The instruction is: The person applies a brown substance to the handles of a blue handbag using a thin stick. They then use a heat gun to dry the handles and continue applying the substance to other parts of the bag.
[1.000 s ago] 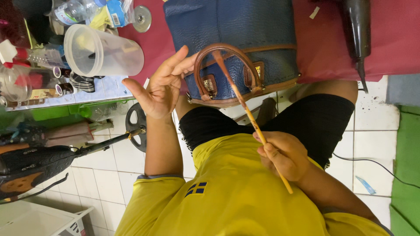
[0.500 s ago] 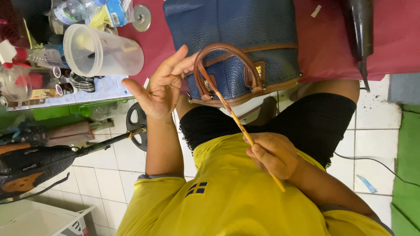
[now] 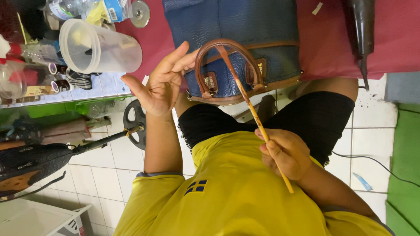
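Observation:
A blue leather handbag [image 3: 232, 26] with brown handles [image 3: 205, 50] lies on a maroon cloth [image 3: 328, 39] in front of me. My left hand [image 3: 159, 85] is open, palm up, with its fingertips against the left side of the front handle. My right hand [image 3: 284, 153] grips a thin wooden paintbrush [image 3: 258, 122] near its back end. The brush tip rests on the top of the brown handle. I wear a yellow shirt and black shorts.
A clear plastic jug [image 3: 100, 46], small bottles [image 3: 52, 70] and clutter stand at the left on a shelf. A dark tool [image 3: 363, 35] lies on the cloth at the right. A cable [image 3: 376, 164] runs over the white tiled floor; a green mat [image 3: 404, 170] lies at the right.
The brush tip slid down the left side of the handle, then back up to its top. My right hand shifted left and back right. The left hand stayed on the handle.

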